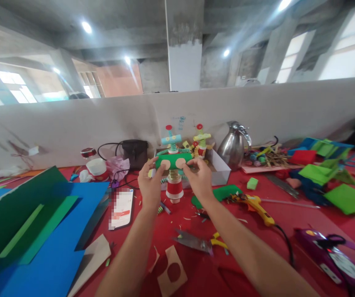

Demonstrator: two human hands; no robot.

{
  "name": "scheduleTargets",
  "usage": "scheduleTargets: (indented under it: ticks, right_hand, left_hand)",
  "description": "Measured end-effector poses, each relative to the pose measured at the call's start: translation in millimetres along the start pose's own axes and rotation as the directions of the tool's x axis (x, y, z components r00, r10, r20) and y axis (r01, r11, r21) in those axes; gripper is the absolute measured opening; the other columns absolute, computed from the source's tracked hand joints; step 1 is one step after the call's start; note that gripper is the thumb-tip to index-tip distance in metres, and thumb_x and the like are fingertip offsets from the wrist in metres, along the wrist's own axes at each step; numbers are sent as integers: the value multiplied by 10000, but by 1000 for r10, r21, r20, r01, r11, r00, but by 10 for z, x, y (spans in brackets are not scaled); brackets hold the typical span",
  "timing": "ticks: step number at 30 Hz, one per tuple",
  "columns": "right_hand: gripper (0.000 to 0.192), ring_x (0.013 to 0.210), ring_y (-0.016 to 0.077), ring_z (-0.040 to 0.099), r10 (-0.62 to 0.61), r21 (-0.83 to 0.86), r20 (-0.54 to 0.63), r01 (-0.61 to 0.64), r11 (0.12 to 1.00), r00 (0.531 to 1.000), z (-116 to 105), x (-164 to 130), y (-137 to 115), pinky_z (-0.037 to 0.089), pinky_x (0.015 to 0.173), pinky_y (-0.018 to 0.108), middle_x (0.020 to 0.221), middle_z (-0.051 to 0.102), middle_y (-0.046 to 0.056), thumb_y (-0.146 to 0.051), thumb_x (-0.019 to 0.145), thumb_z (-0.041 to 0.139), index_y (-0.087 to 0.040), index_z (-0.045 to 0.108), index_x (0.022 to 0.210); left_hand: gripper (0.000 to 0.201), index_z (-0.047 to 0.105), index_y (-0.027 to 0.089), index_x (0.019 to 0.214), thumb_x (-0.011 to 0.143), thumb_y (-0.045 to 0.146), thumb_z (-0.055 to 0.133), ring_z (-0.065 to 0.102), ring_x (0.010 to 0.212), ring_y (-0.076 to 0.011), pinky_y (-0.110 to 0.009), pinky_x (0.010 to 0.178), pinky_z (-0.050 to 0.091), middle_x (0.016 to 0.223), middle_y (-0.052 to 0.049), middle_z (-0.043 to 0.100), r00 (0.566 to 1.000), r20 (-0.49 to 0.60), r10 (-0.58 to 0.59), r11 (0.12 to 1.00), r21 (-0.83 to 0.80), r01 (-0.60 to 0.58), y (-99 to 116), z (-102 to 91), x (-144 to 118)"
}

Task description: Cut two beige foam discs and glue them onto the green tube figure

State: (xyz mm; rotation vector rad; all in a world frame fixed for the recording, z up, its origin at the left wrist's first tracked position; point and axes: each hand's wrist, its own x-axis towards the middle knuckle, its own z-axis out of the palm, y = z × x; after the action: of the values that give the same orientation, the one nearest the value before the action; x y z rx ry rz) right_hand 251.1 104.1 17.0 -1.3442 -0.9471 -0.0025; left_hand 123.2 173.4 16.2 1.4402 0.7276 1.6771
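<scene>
I am at a craft workstation in a concrete-ceilinged hall. Indicators: red surface (257, 231) strewn with coloured paper sheets (50, 231), scissors (196, 242), a glue gun (256, 205), paper offcuts, and a low white partition (288, 107) behind.

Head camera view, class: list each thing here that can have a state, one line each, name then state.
Left hand: gripping the paper robot's green body.
Right hand: pinching the same body.
Paper robot: upright on the red table.
Scissors: lying flat, blades closed.
Glue gun: lying down, corded.
Phone: screen lit.
Steel jug: upright, lid shut.
</scene>
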Motion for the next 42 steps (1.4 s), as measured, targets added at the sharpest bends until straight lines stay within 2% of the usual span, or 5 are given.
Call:
scheduleTargets:
  ticks: [20, 24, 28, 34, 42]
  right_hand:
    - [167, 728, 182, 544, -88, -26, 134, 92, 995, 987, -103, 41, -15, 438, 717, 319, 807, 651, -1, -287, 813, 630, -242, 706, 954]
    - [144, 649, 153, 510, -37, 98, 193, 19, 995, 980, -150, 37, -49, 440, 643, 294, 731, 599, -25, -301, 794, 647, -226, 688, 911]
    - [102, 633, 143, 537, 59, 224, 258, -119, 967, 964, -210, 39, -93, 478, 642, 296, 656, 568, -42, -304, 752, 700, -223, 657, 799]
    - [120, 834, 198, 702, 60, 331, 406, -208, 920, 912, -266, 44, -170, 547, 793, 388, 786, 734, 16, -270, 758, 716, -228, 612, 802]
    - [111, 914, 217, 748, -26, 362, 307, -92, 928, 951, -376, -46, -205, 554, 844, 393, 959, 705, 21, -211, 792, 726, -235, 618, 798]
  left_hand:
    - [112, 698, 182, 752, 700, 260, 759, 674, 828, -191, -331, 803, 516, 874, -48, 703, 995, 68, -73, 995, -56, 77, 165, -44, -63]
    - [119, 730, 191, 745, 680, 278, 777, 625, 1050, -224, -324, 879, 477, 1084, -79, 674, 999, -3, -53, 993, 105, 53, 234, -277, -226]
    - [136, 712, 196, 806, 716, 292, 748, 667, 815, -197, -322, 785, 490, 829, -53, 725, 963, 88, -256, 966, 70, 250, 209, -676, -560]
    - [123, 741, 203, 742, 682, 309, 753, 637, 674, -193, -293, 641, 471, 733, -51, 736, 903, 110, -415, 860, 373, 349, 32, -1202, -1090]
    - [182, 752, 211, 932, 782, 265, 665, 684, 791, -253, -373, 744, 527, 933, -109, 739, 968, 89, -235, 739, 663, 119, -45, -1393, -1234]
